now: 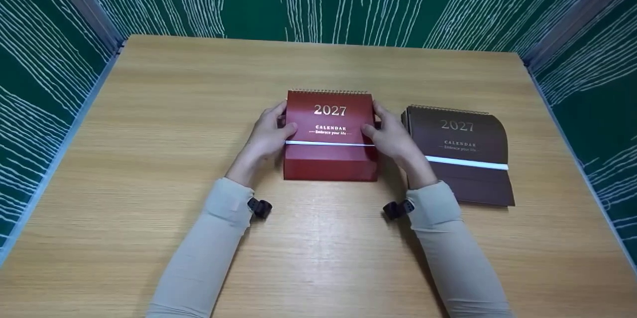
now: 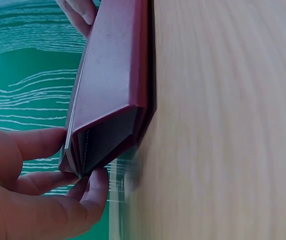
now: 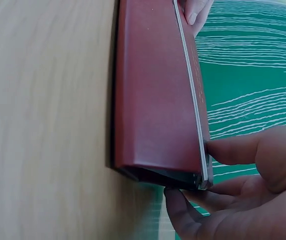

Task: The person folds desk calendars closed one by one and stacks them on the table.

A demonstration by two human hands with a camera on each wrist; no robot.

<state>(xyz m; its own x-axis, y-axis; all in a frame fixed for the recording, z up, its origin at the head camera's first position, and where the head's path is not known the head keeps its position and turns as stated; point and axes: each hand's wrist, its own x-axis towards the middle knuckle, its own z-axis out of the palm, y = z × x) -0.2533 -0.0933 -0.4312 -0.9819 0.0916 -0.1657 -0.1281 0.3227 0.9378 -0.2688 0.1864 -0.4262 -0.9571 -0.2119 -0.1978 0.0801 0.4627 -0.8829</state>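
A red 2027 desk calendar [image 1: 330, 163] with a spiral binding along its top stands folded on the table, cover facing me. My left hand [image 1: 268, 131] grips its left side, thumb on the front and fingers behind. On the opposite side my right hand [image 1: 394, 134] holds it the same way, thumb beside the printed words. A white band [image 1: 331, 144] crosses the cover below the lettering. From the left wrist view, the calendar's open end [image 2: 110, 137] shows a hollow between its folded panels. In the right wrist view, the fingertips [image 3: 175, 197] touch its end edge.
A dark brown 2027 calendar [image 1: 460, 136], also with a white band [image 1: 468, 162], lies to the right, close by my right wrist. Its right edge bends downward. Green walls with white streaks [image 1: 254, 2] border the wooden table [image 1: 164, 109] at the back and sides.
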